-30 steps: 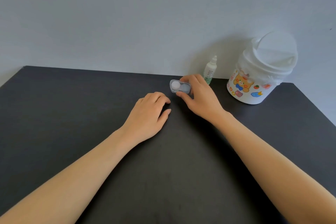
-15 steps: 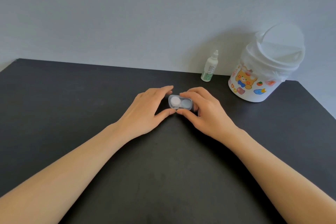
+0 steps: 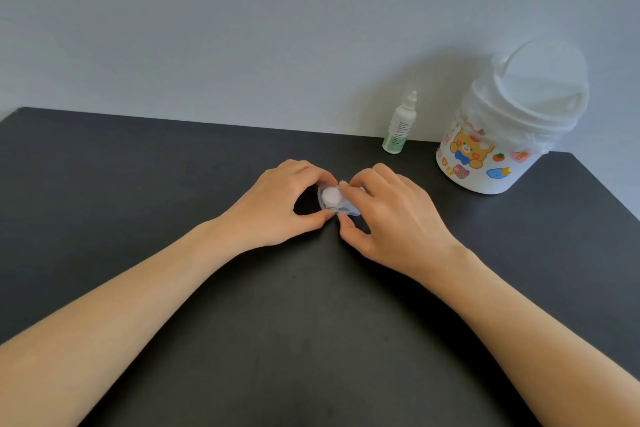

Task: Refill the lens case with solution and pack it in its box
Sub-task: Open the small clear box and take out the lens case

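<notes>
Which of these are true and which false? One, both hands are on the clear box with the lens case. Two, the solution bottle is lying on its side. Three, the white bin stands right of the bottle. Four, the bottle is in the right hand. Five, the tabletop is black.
1. True: the left hand and the right hand both pinch the clear box holding the lens case.
2. False: the solution bottle stands upright by the wall.
3. True: the white bin is right of the bottle.
4. False: the bottle stands untouched, apart from both hands.
5. True: the tabletop is black.
</notes>
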A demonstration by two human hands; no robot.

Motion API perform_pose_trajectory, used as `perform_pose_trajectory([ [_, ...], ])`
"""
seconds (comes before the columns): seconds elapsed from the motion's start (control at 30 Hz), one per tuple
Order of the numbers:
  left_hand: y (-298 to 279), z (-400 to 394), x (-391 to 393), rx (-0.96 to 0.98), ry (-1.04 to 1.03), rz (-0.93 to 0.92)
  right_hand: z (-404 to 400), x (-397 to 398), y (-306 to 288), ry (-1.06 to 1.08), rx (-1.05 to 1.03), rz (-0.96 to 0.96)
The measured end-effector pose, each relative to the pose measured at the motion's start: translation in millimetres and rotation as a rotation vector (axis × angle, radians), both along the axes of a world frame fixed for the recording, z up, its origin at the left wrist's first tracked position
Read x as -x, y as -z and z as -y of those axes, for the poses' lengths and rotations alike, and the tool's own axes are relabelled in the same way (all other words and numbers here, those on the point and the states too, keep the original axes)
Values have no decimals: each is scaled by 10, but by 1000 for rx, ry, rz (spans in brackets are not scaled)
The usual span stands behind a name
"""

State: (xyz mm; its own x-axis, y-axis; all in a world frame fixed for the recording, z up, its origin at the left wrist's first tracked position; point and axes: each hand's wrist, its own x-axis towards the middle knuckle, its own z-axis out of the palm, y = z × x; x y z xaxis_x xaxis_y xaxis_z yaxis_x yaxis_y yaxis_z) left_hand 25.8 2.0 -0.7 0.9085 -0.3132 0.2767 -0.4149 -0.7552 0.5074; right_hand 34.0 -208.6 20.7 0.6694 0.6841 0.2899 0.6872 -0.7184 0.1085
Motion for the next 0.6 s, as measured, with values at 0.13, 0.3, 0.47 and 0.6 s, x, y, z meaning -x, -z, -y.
perform_pose_trajectory([
  [0.13,21,-1,8,17,4,20,-70,31,-63,49,97,-27],
  [0.3,34,2,15,30,4,38,-111,26,-136,31,136,-64],
  [0.47,18,-7,15,22,13,42,-132,26,-155,-11,129,-61],
  [0.6,-3,-11,17,13,2,54,-150,15,-165,-29,117,-71],
])
